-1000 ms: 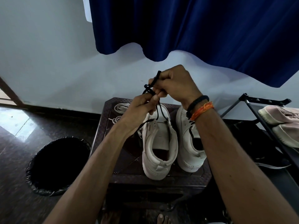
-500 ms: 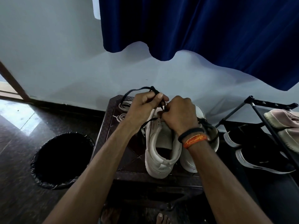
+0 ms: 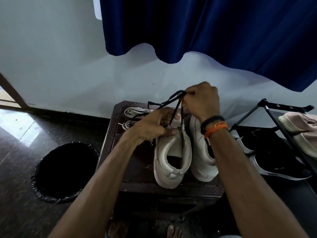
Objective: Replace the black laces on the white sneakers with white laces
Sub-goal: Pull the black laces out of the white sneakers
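Head view shows the right hand (image 3: 200,100) grip pinching the black lace (image 3: 173,98), which runs toward 7 o'clock to the left sneaker (image 3: 171,152) that the left hand (image 3: 154,126) steadies.

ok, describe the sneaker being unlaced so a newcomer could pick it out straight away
On the dark brown stool below the blue curtain stand two white sneakers, heels toward the camera. It is the left sneaker, nearer the bin. Unlike the right sneaker, its black lace is pulled up by the right hand while the left hand steadies it.
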